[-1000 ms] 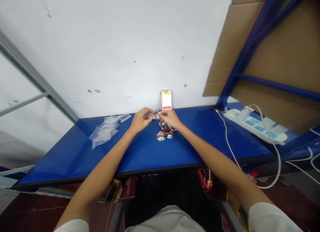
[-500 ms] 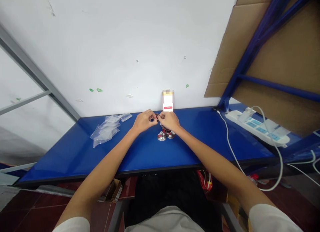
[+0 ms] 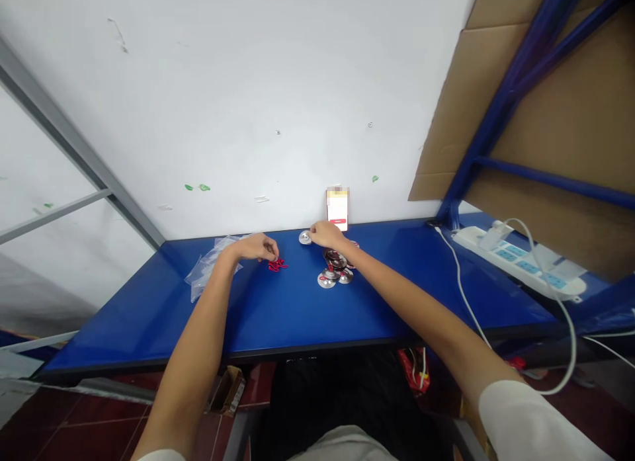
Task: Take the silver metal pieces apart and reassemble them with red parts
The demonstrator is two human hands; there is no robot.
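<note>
My left hand point(image 3: 256, 247) is at a small pile of thin red pieces point(image 3: 276, 265) on the blue table, its fingertips drawn together at the pile. Whatever may be between them is too small to make out. My right hand point(image 3: 327, 233) pinches the edge of a shiny round metal disc point(image 3: 304, 237) near the back of the table. Below my right wrist lies a heap of similar shiny discs point(image 3: 327, 279), some with red pieces on them. Part of that heap is hidden by my forearm.
Clear plastic bags point(image 3: 203, 274) lie at the left, partly behind my left arm. A phone point(image 3: 338, 208) with a lit screen leans on the wall. On the right sit a white power strip point(image 3: 520, 259) and a white cable point(image 3: 454, 276). The blue table point(image 3: 297, 322) ends in a dark front edge.
My hands, together around a small red-and-shiny piece before, are now apart. The left has moved left and down to the red pieces; the right holds a disc out to its left.
</note>
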